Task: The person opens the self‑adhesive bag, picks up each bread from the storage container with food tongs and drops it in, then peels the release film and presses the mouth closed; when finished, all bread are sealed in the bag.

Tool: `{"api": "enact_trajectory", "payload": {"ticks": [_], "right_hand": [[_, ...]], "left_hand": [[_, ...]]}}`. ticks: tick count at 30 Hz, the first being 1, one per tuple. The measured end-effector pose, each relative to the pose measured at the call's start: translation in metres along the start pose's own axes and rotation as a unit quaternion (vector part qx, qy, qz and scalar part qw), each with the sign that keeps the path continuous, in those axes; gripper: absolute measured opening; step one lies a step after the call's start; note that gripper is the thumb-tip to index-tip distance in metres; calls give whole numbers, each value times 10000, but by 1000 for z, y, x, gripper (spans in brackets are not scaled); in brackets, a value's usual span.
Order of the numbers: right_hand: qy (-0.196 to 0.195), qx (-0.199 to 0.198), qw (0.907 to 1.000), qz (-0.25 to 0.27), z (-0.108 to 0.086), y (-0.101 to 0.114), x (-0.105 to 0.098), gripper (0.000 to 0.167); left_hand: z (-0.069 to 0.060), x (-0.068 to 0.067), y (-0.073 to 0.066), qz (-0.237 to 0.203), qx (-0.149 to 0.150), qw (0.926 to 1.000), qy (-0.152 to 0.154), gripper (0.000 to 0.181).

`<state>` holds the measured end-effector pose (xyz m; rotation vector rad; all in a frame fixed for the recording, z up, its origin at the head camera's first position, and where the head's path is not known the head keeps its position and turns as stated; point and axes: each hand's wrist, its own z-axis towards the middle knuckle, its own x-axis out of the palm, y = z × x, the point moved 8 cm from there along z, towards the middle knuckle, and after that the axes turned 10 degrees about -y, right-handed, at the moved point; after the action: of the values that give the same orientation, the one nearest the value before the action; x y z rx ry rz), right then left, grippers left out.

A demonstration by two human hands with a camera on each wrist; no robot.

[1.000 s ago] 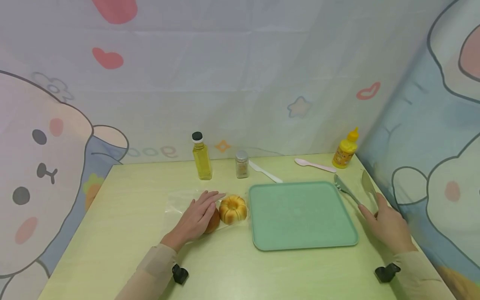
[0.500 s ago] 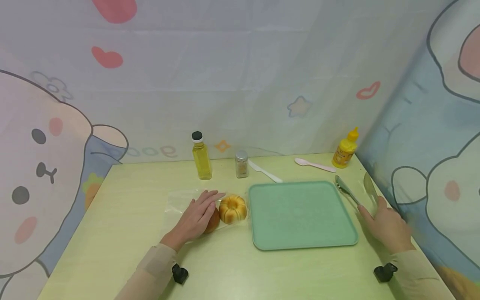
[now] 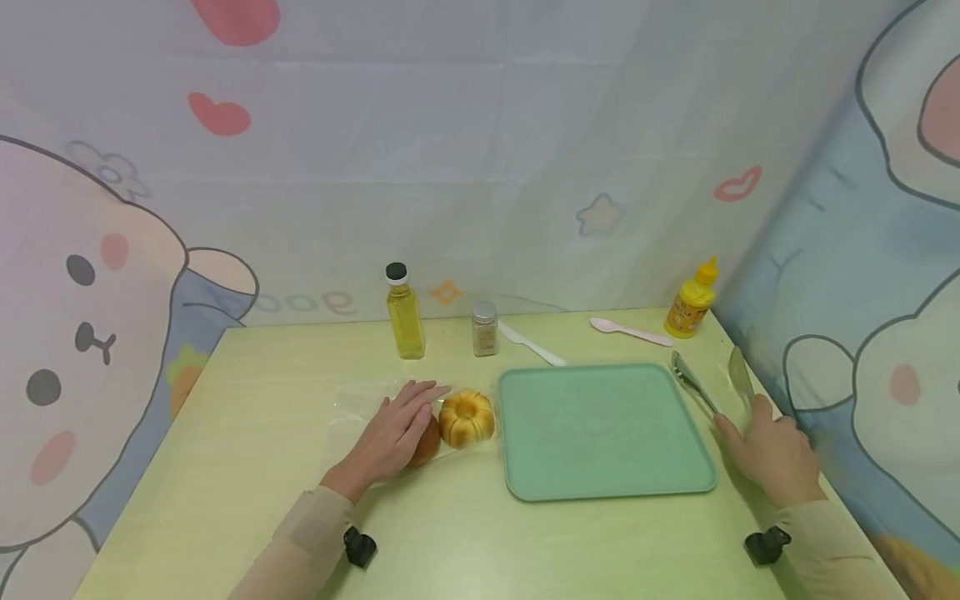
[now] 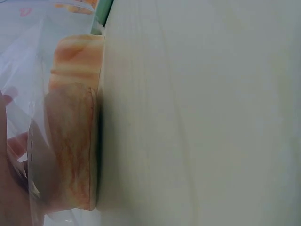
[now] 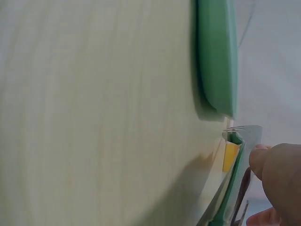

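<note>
In the head view my left hand [image 3: 393, 429] rests with straight fingers over a brown bread roll [image 3: 426, 443], part of which it hides. Right of that roll lies a golden ring-shaped bread [image 3: 467, 419]. A clear plastic bag [image 3: 351, 408] surrounds the two breads; the left wrist view shows its film over the brown roll [image 4: 70, 146]. My right hand [image 3: 776, 454] grips metal tongs [image 3: 697, 383] near the table's right edge, their arms spread with nothing between the tips. A pale green tray [image 3: 606, 429] lies between the hands.
Along the back stand an oil bottle [image 3: 407, 321], a small spice jar [image 3: 484, 329] and a yellow squeeze bottle [image 3: 690, 300]. A white plastic knife [image 3: 531, 343] and a pink spoon [image 3: 632, 331] lie behind the tray. A printed cloth backdrop [image 3: 450, 167] rises behind the table.
My right hand has shifted very slightly toward me and left, and the tongs' far arm has turned a little. The left hand and the breads have stayed in place.
</note>
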<state>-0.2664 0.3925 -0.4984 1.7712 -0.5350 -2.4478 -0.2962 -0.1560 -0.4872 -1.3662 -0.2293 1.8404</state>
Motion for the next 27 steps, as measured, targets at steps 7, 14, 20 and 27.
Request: {"api": "enact_trajectory", "payload": {"ticks": [7, 14, 20, 27], "right_hand": [[-923, -428, 9927, 654, -4, 31, -17, 66], [-882, -1371, 9693, 1839, -13, 100, -22, 49], [-303, -1698, 9569, 2337, -25, 149, -10, 43], [225, -2111, 9377, 2749, -43, 202, 8, 42]], "left_hand": [[0, 0, -2, 120, 47, 9999, -35, 40], [2, -1, -4, 166, 23, 9999, -43, 41], [7, -3, -8, 123, 58, 9999, 27, 43], [24, -8, -16, 125, 215, 9997, 11, 43]]}}
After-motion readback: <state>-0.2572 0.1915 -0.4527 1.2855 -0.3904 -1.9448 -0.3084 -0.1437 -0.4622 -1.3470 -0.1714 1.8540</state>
